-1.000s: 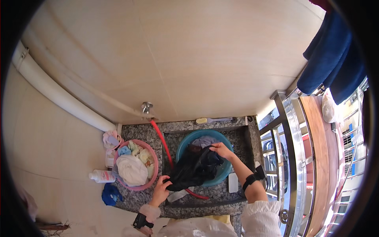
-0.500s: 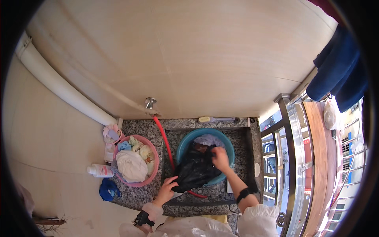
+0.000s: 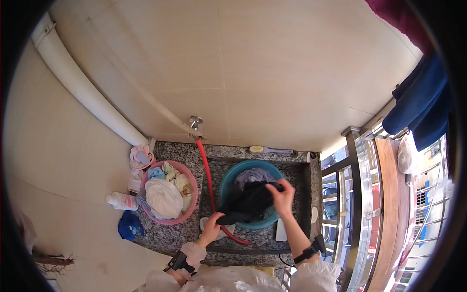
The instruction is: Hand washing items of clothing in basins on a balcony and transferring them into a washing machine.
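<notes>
We see the left hand point(image 3: 210, 228) low, palm inward, and the right hand point(image 3: 283, 198) higher, fingers pinched; both grip one black cloth point(image 3: 248, 202) stretched over the teal basin point(image 3: 227, 179). We count two basins, including one pink basin point(image 3: 194, 197). Versus the previous frame, the cloth looks narrower, more bunched.

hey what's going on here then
A person has a black cloth stretched between both hands across a teal basin: the left hand grips its near-left end, the right hand its far-right end. Grayish-purple fabric lies in the basin, which stands in a granite sink. To the left, a pink basin holds a white cloth and other laundry. A red hose runs from the tap into the sink.
</notes>
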The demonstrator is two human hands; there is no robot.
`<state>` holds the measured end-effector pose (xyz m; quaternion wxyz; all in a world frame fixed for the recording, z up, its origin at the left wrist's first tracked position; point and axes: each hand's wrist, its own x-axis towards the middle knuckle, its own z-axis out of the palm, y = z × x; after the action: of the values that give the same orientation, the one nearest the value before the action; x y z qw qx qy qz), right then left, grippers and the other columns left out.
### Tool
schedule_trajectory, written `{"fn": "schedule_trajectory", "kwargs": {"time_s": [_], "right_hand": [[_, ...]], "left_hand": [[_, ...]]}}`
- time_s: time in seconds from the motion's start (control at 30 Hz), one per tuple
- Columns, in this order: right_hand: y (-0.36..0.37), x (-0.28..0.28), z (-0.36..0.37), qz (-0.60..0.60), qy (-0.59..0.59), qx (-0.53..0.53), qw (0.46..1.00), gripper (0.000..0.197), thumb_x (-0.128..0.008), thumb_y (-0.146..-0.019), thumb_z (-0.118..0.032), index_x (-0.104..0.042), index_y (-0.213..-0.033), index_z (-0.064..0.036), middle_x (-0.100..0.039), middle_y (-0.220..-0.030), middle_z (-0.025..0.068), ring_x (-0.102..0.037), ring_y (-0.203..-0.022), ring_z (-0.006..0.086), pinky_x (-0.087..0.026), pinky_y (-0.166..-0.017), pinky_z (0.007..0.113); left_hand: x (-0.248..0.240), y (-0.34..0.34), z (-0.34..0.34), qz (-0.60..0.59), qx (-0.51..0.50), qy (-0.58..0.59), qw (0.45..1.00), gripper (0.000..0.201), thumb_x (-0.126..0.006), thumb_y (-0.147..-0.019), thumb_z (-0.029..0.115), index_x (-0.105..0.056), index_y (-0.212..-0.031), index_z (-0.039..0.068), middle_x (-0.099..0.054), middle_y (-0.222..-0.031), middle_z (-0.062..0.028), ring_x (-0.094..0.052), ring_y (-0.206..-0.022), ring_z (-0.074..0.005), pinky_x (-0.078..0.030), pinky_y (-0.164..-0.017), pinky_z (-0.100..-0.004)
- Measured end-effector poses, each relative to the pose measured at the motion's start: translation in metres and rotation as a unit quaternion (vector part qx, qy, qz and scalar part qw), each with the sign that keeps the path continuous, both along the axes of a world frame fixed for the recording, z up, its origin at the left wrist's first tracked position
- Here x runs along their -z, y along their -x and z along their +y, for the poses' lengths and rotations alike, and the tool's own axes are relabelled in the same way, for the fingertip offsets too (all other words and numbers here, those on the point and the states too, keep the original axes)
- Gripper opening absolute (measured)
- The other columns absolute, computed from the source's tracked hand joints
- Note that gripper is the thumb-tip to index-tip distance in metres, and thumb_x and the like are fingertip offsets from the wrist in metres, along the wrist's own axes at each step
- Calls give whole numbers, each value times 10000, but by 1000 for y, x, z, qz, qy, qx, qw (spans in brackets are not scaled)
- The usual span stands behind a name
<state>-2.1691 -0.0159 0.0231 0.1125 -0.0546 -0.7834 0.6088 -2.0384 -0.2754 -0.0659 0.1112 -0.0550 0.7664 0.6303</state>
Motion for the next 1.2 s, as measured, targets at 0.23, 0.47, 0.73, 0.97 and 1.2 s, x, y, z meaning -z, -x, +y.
{"fn": "schedule_trajectory", "kwargs": {"time_s": [0.23,0.47,0.73,0.97,1.2], "right_hand": [[-54,75,100,-110,-144,-83,980,220,-763,-699,-84,-554,-699,-18,-527,-674,26,-531,-701,149,-430,-660,296],[-17,79,-8,-49,-243,-333,910,295,-643,-801,-145,-635,-1085,-65,-555,-1165,173,-519,-1089,334,-417,-946,409],[-74,154,-60,-72,-292,-393,869,364,-678,-793,-325,-658,-1057,-75,-625,-998,137,-570,-1011,291,-441,-893,419],[-71,110,-50,-45,-60,-147,986,207,-730,-567,117,-680,-708,-26,-545,-712,37,-542,-581,132,-423,-527,257],[-25,90,-18,-459,128,-303,825,401,-766,-726,-176,-627,-1075,-34,-614,-752,32,-580,-631,90,-497,-627,228]], "left_hand": [[-43,-5,9,279,180,293,897,270,-613,-596,-66,-638,-816,89,-512,-1146,-98,-459,-1135,-280,-418,-932,-376],[-19,-25,-14,231,279,248,898,259,-574,-601,-77,-624,-805,75,-576,-1113,-63,-474,-1126,-283,-408,-962,-371],[0,-31,-15,160,227,157,948,335,-497,-594,-122,-632,-844,56,-589,-1018,-90,-497,-1061,-300,-405,-941,-374],[-2,-43,0,172,173,134,961,366,-480,-576,-151,-629,-835,60,-575,-1028,-95,-499,-1063,-304,-408,-936,-382],[-26,-35,-3,198,196,156,948,373,-486,-572,-147,-631,-840,68,-569,-1025,-93,-504,-1065,-292,-423,-917,-371]]}}
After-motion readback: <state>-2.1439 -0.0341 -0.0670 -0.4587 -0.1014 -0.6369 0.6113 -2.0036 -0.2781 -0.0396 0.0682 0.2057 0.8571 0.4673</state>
